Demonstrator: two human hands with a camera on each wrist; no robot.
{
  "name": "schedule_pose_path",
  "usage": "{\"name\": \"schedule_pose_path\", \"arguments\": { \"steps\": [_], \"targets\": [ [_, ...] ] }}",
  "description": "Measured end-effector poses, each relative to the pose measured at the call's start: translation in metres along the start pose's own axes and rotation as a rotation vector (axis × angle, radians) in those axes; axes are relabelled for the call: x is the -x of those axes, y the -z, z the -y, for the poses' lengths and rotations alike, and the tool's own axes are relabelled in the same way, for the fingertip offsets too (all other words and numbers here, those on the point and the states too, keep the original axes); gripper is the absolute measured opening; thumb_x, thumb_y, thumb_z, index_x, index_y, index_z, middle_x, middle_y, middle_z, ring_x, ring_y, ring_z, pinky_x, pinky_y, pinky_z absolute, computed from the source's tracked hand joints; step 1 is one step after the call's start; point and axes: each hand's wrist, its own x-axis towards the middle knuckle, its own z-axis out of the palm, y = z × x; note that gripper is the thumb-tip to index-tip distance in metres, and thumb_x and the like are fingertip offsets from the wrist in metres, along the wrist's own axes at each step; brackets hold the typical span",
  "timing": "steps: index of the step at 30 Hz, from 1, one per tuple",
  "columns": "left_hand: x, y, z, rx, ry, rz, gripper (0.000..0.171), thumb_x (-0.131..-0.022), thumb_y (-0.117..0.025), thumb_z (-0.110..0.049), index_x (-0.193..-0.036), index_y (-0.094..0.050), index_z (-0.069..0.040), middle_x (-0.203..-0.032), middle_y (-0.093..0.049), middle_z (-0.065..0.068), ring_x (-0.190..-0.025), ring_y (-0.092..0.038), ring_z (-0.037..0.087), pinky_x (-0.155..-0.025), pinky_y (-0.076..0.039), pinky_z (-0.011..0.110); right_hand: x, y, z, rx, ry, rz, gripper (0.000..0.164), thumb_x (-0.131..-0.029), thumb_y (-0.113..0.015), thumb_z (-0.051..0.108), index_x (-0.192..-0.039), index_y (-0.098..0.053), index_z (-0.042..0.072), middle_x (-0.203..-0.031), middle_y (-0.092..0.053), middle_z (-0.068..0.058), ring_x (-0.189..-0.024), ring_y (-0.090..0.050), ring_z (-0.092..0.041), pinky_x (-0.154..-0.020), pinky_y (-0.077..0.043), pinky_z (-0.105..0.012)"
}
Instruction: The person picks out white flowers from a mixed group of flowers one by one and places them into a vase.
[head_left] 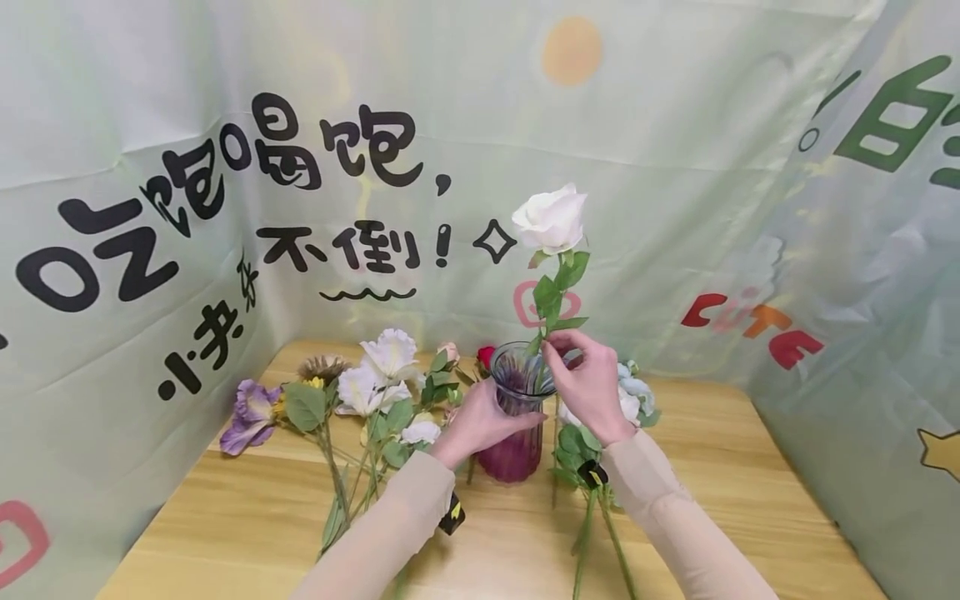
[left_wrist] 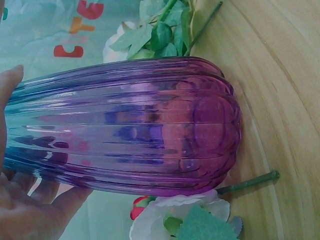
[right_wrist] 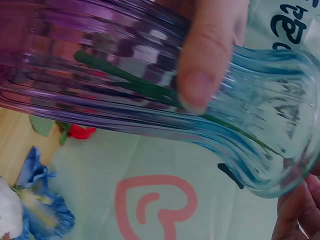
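Note:
A ribbed glass vase point(head_left: 512, 458), blue-tinted at its flared mouth and purple-pink lower down, stands upright on the wooden table. My left hand point(head_left: 483, 423) grips it around the neck, thumb across the near side. With my right hand point(head_left: 588, 375) I pinch the stem of a white artificial rose point(head_left: 551, 219) just above the rim. The bloom rises high over the vase, with green leaves below it. In the right wrist view the rose's green stem point(right_wrist: 130, 77) shows through the glass, slanting down inside. The left wrist view shows the vase body point(left_wrist: 135, 130) close up.
Left of the vase lie several artificial flowers, among them a purple one point(head_left: 251, 417) and white ones point(head_left: 390, 354). A red bloom point(head_left: 486, 357) is behind the vase. To the right are white and pale blue flowers point(head_left: 636, 390) with long stems. Printed cloth point(head_left: 420, 67) surrounds the table point(head_left: 697, 475).

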Motion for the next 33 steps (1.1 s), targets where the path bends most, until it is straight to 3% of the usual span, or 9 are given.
{"name": "schedule_pose_path", "arguments": {
  "steps": [7, 11, 14, 19, 24, 33],
  "targets": [
    [0.001, -0.001, -0.001, -0.005, -0.006, 0.018, 0.057, -0.07, -0.074, -0.057, -0.11, -0.061, -0.018, -0.095, -0.066, -0.005, -0.087, -0.062, 0.01, -0.076, -0.052, 0.029, 0.009, -0.004, -0.004, 0.063, -0.01, -0.004, 0.007, -0.086, -0.067, 0.015, -0.084, -0.071, 0.009, -0.076, -0.068, -0.001, -0.063, -0.056, -0.014, -0.055, -0.044, -0.028],
    [0.0, -0.001, -0.001, -0.011, -0.014, 0.014, 0.057, -0.07, -0.075, -0.056, -0.109, -0.061, -0.017, -0.092, -0.066, -0.005, -0.083, -0.063, 0.01, -0.074, -0.052, 0.029, 0.011, -0.005, -0.002, 0.104, -0.018, 0.004, 0.011, -0.084, -0.069, 0.019, -0.08, -0.071, 0.009, -0.082, -0.065, -0.002, -0.074, -0.054, -0.02, -0.063, -0.041, -0.033],
    [0.0, -0.001, 0.0, -0.028, -0.014, 0.01, 0.06, -0.069, -0.075, -0.057, -0.111, -0.061, -0.017, -0.094, -0.066, -0.004, -0.085, -0.063, 0.011, -0.075, -0.052, 0.029, 0.013, -0.004, 0.0, 0.112, -0.052, 0.028, 0.013, -0.082, -0.07, 0.019, -0.086, -0.071, 0.006, -0.093, -0.064, -0.005, -0.083, -0.053, -0.023, -0.069, -0.04, -0.037],
    [0.001, 0.0, 0.0, -0.022, -0.002, 0.013, 0.067, -0.069, -0.074, -0.058, -0.119, -0.058, -0.015, -0.102, -0.066, 0.0, -0.092, -0.063, 0.014, -0.081, -0.051, 0.032, 0.017, -0.002, 0.001, 0.056, -0.142, 0.031, 0.016, -0.08, -0.068, 0.013, -0.093, -0.069, 0.005, -0.103, -0.063, -0.005, -0.08, -0.053, -0.022, -0.069, -0.043, -0.037],
    [0.002, 0.0, 0.0, -0.006, 0.0, 0.009, 0.069, -0.07, -0.075, -0.057, -0.122, -0.056, -0.015, -0.107, -0.065, 0.001, -0.097, -0.061, 0.015, -0.084, -0.05, 0.033, 0.024, 0.002, -0.003, -0.021, -0.171, 0.001, 0.006, -0.086, -0.064, 0.012, -0.089, -0.068, 0.007, -0.098, -0.063, -0.002, -0.074, -0.054, -0.019, -0.065, -0.047, -0.038],
    [0.0, 0.0, 0.0, 0.023, -0.008, 0.016, 0.066, -0.07, -0.076, -0.054, -0.123, -0.056, -0.021, -0.11, -0.065, -0.004, -0.102, -0.06, 0.012, -0.089, -0.049, 0.033, 0.037, 0.018, 0.011, -0.079, -0.25, -0.059, 0.009, -0.09, -0.059, 0.003, -0.097, -0.064, -0.002, -0.089, -0.063, -0.012, -0.074, -0.056, -0.024, -0.064, -0.047, -0.031]
  ]
}}
